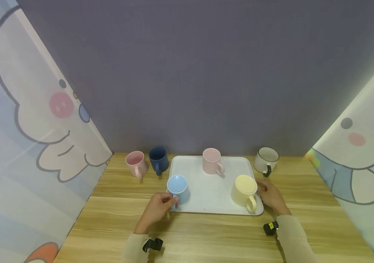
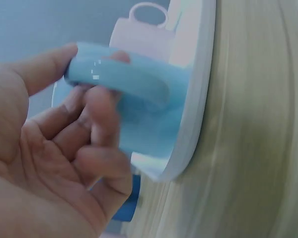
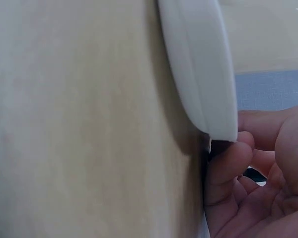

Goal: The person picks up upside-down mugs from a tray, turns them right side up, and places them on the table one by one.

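Observation:
A white tray (image 1: 209, 199) lies on the wooden table with three mugs on it. At its front left corner stands a light blue mug (image 1: 182, 193), and my left hand (image 1: 156, 209) holds that mug's handle (image 2: 124, 82) with thumb and fingers. My right hand (image 1: 273, 197) is at the tray's right edge. In the right wrist view its thumb and fingers pinch the rim (image 3: 216, 99), with fingertips partly hidden below it. Near this hand a yellow mug (image 1: 239, 195) stands on the tray. A pale pink mug (image 1: 210, 165) sits towards the tray's back.
Left of the tray stand a pink mug (image 1: 137, 164) and a dark blue mug (image 1: 158, 160). To the right is a white mug (image 1: 263, 162) with a black handle. A grey panel (image 1: 187, 80) rises behind the table (image 1: 206, 237), with cartoon-printed sheets on both sides.

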### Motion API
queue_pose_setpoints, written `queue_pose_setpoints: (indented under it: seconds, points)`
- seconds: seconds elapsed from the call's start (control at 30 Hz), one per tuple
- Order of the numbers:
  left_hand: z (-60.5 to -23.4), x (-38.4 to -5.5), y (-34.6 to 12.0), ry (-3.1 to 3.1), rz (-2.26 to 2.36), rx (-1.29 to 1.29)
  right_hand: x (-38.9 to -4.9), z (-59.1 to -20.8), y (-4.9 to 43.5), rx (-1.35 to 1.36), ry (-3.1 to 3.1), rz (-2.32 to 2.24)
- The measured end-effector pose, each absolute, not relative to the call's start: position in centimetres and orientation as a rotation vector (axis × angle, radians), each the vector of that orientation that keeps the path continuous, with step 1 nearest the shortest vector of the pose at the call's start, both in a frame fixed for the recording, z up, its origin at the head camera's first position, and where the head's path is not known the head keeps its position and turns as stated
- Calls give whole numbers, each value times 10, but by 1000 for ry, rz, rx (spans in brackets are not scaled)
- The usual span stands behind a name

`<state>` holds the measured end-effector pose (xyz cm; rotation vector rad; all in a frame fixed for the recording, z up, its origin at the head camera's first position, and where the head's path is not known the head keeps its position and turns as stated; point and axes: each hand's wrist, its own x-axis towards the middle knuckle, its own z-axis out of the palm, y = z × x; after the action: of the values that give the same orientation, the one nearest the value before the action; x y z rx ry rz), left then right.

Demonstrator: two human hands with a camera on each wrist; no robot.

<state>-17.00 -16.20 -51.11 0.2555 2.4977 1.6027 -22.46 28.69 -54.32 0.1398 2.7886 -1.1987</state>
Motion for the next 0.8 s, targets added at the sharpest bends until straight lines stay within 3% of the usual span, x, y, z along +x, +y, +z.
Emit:
queue_pose_setpoints:
  seconds: [0.8]
  points:
    - [-503, -178, -136, 2489, 1941, -118, -224, -544, 288, 179, 2752, -1230]
